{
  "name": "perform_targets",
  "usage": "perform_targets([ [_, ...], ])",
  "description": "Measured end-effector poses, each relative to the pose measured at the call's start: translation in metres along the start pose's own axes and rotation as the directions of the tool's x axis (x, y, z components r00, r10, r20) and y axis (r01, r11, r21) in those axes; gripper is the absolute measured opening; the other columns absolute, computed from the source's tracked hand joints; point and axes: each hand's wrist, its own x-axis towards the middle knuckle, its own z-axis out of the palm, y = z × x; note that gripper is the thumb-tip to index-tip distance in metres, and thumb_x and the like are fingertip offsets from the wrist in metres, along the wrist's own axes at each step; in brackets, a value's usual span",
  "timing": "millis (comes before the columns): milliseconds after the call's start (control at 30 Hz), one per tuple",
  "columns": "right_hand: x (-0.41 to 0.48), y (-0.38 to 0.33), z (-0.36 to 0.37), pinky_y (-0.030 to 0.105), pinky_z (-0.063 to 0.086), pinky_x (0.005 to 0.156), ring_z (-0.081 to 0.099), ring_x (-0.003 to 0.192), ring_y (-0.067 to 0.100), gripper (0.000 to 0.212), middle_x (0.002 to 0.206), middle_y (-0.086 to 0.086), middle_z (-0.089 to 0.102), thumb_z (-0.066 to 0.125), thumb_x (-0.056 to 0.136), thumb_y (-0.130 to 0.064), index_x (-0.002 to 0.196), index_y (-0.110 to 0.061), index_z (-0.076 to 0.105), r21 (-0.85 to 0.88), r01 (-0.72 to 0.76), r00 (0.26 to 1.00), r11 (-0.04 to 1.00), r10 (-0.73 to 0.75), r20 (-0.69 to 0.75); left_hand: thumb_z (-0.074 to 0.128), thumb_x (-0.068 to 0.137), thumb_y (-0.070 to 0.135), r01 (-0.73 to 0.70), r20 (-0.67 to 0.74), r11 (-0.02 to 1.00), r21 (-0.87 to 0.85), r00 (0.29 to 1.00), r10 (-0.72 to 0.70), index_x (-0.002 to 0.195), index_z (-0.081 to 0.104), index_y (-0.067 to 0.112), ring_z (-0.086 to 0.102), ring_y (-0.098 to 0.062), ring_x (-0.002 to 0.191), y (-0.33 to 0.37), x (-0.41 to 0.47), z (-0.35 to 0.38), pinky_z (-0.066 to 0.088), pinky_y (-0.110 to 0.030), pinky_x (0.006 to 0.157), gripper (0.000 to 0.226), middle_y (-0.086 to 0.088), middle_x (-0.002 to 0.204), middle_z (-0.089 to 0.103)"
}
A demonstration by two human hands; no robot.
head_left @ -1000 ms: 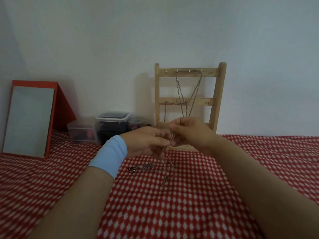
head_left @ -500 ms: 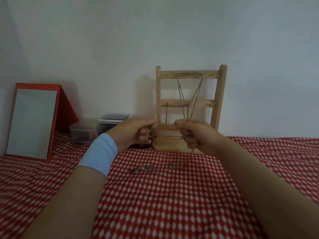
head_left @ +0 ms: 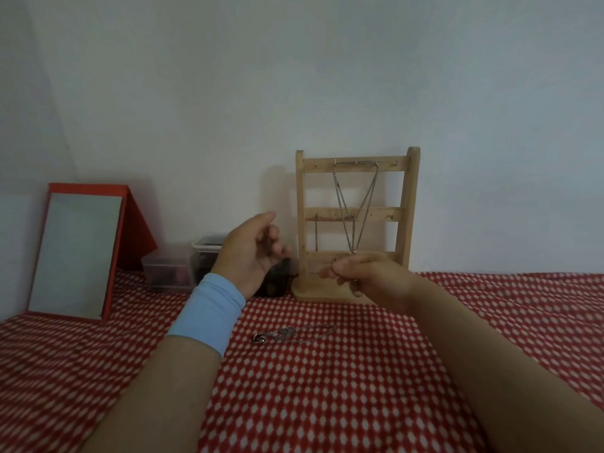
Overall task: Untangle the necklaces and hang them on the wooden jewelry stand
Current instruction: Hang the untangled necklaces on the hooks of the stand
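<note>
The wooden jewelry stand (head_left: 410, 204) stands at the back of the red checked cloth (head_left: 327, 387). A long silver necklace (head_left: 355, 207) hangs in a V from its top bar, and a short chain (head_left: 316, 235) hangs from the middle bar at the left. My right hand (head_left: 372, 277) is in front of the stand's base and pinches a thin chain that barely shows. My left hand (head_left: 251, 253), with a light blue wristband, is raised left of the stand, fingers loosely curled, nothing seen in it. A tangled necklace with a ring pendant (head_left: 287, 333) lies on the cloth below both hands.
A red-framed mirror (head_left: 76, 253) leans against the wall at the left. Clear plastic boxes (head_left: 170, 269) and a dark object (head_left: 277, 282) sit between the mirror and the stand. The wall runs right behind the stand.
The hands rose from the tangle on the cloth and drew apart. My left hand has lifted and its fingers have loosened; my right hand stays low by the stand's base.
</note>
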Motion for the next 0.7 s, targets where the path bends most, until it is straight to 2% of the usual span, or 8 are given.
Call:
perform_targets([
  [67, 0.002, 0.006, -0.004, 0.040, 0.044, 0.097, 0.063, 0.114, 0.025, 0.029, 0.119, 0.002, 0.074, 0.051, 0.105, -0.028, 0.089, -0.023, 0.075, 0.008, -0.015, 1.000, 1.000, 0.015, 0.002, 0.057, 0.096, 0.019, 0.017, -0.031, 0.941, 0.339, 1.000, -0.007, 0.071, 0.054, 0.013, 0.044, -0.014, 0.051, -0.001, 0.003, 0.004, 0.053, -0.029, 0.058, 0.026, -0.003, 0.063, 0.050],
  [167, 0.008, 0.006, -0.006, 0.046, 0.049, 0.094, 0.069, 0.094, 0.029, 0.028, 0.094, 0.011, 0.073, 0.045, 0.108, -0.025, 0.097, -0.012, 0.067, 0.076, -0.067, 0.995, 0.995, 0.061, 0.073, 0.064, 0.090, 0.027, 0.016, -0.003, 0.545, 0.838, 1.000, -0.025, 0.089, 0.054, 0.013, 0.054, -0.015, 0.063, -0.006, 0.012, 0.014, 0.052, -0.030, 0.062, 0.017, -0.003, 0.075, 0.058],
  [233, 0.009, -0.003, -0.010, 0.042, 0.053, 0.083, 0.063, 0.072, 0.024, 0.029, 0.071, 0.005, 0.063, 0.041, 0.109, -0.020, 0.095, -0.009, 0.064, 0.097, -0.083, 0.994, 0.992, 0.075, 0.085, 0.073, 0.081, 0.039, -0.001, 0.026, 0.359, 0.933, 0.997, -0.066, 0.099, 0.050, 0.017, 0.055, -0.016, 0.073, -0.011, 0.017, 0.023, 0.054, -0.036, 0.069, 0.036, -0.002, 0.085, 0.059],
  [333, 0.007, -0.022, -0.020, 0.032, 0.045, 0.063, 0.036, 0.053, 0.014, 0.033, 0.059, -0.004, 0.035, 0.038, 0.110, -0.016, 0.087, -0.012, 0.062, 0.120, -0.105, 0.992, 0.987, 0.096, 0.081, 0.077, 0.075, 0.047, 0.017, 0.062, 0.450, 0.893, 0.985, -0.159, 0.124, 0.037, 0.023, 0.057, -0.016, 0.074, -0.015, 0.019, 0.035, 0.049, -0.030, 0.063, 0.068, -0.002, 0.091, 0.059],
  [400, 0.002, -0.032, -0.029, 0.028, 0.029, 0.056, 0.026, 0.053, 0.012, 0.040, 0.062, -0.003, 0.029, 0.038, 0.109, -0.017, 0.079, -0.017, 0.064, 0.084, -0.107, 0.993, 0.991, 0.103, 0.056, 0.069, 0.083, 0.048, -0.027, 0.148, 0.453, 0.891, 0.961, -0.234, 0.132, 0.040, 0.029, 0.063, -0.021, 0.082, -0.018, 0.020, 0.041, 0.053, -0.032, 0.070, 0.060, -0.003, 0.099, 0.064],
  [500, -0.006, -0.041, -0.037, 0.026, 0.023, 0.049, 0.027, 0.050, 0.010, 0.037, 0.059, -0.005, 0.034, 0.042, 0.107, -0.017, 0.082, -0.014, 0.069, -0.049, -0.102, 0.994, 0.994, 0.100, -0.039, 0.054, 0.095, 0.044, -0.140, 0.253, 0.321, 0.937, 0.905, -0.343, 0.111, 0.068, 0.022, 0.060, -0.023, 0.085, -0.015, 0.019, 0.051, 0.050, -0.032, 0.076, 0.031, 0.001, 0.097, 0.066],
  [567, -0.011, -0.045, -0.043, 0.023, 0.024, 0.044, 0.031, 0.046, 0.009, 0.028, 0.059, -0.004, 0.038, 0.047, 0.104, -0.015, 0.084, -0.011, 0.066, -0.113, -0.106, 0.980, 0.988, 0.084, -0.182, 0.048, 0.099, 0.038, -0.119, 0.251, 0.339, 0.933, 0.892, -0.376, 0.096, 0.071, 0.014, 0.052, -0.021, 0.077, -0.013, 0.020, 0.058, 0.045, -0.030, 0.070, 0.033, 0.000, 0.086, 0.062],
  [700, -0.020, -0.043, -0.060, 0.017, 0.034, 0.048, 0.045, 0.054, 0.006, 0.026, 0.067, -0.006, 0.051, 0.055, 0.100, -0.019, 0.079, -0.013, 0.069, -0.257, -0.076, 0.895, 0.963, -0.048, -0.443, 0.044, 0.100, 0.031, -0.172, 0.270, 0.354, 0.919, 0.930, -0.248, 0.092, 0.070, 0.009, 0.063, -0.018, 0.093, -0.017, 0.031, 0.069, 0.046, -0.027, 0.085, 0.035, 0.000, 0.094, 0.069],
])
